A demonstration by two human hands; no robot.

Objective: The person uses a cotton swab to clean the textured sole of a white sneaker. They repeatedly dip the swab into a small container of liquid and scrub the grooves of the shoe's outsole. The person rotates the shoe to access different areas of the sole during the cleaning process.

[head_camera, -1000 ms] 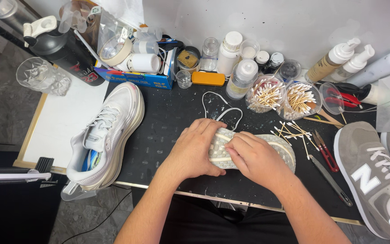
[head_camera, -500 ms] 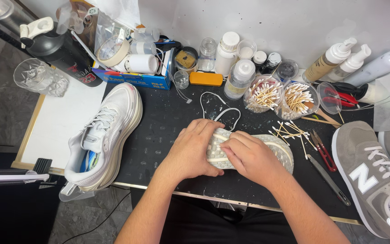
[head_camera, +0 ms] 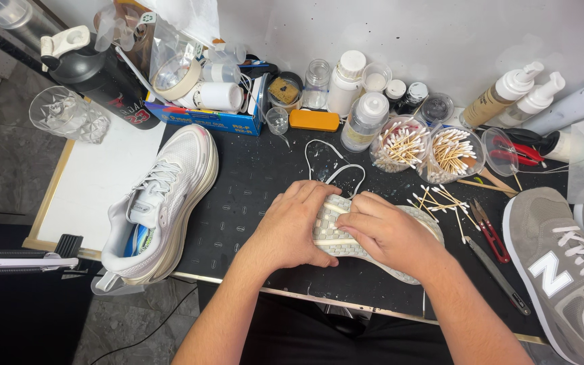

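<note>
Black and flecked with white specks, the mat (head_camera: 251,203) carried the whole job, and the upturned shoe (head_camera: 373,236) lay sole-up near its front edge, between a white sneaker (head_camera: 160,203) on its side to the left and a grey sneaker (head_camera: 562,270) to the right. The left hand (head_camera: 288,226) clamped the heel end, fingers curled over the sole, and that firm hold looked right for keeping the shoe from rocking. The right hand (head_camera: 386,233) lay across the middle of the sole, fingers bent and pressing on the tread (whether they pinched anything small, I could not tell). Short, even strokes would have suited best. Loose cotton swabs (head_camera: 441,199) and red snips (head_camera: 491,233) lay just beside it.
</note>
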